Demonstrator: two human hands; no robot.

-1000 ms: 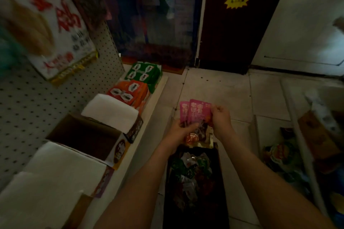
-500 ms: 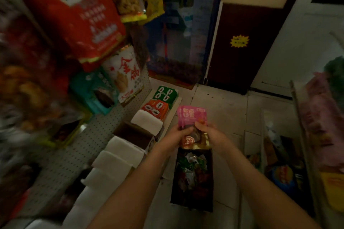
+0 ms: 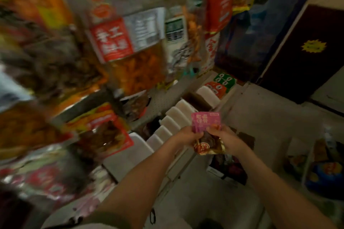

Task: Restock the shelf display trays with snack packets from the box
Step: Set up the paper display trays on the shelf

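Observation:
A small stack of pink snack packets (image 3: 205,121) with gold and brown bottoms is held upright between both hands, above the floor. My left hand (image 3: 186,136) grips the stack from its left side, my right hand (image 3: 223,138) from its right with the thumb on the front. Below them the dark box (image 3: 230,168) of mixed packets stands on the floor, mostly hidden by my arms. A row of white display trays (image 3: 175,115) runs along the low shelf at the left.
Hanging bags of snacks (image 3: 128,46) fill the pegboard at the left, blurred. Orange and green packs (image 3: 221,83) lie at the shelf's far end. A dark door (image 3: 309,52) stands at the back right. A rack of goods (image 3: 323,165) lines the right side.
The view has risen and swung left, so the hanging bags now fill the left. Both hands still hold the pink packets, now higher above the box.

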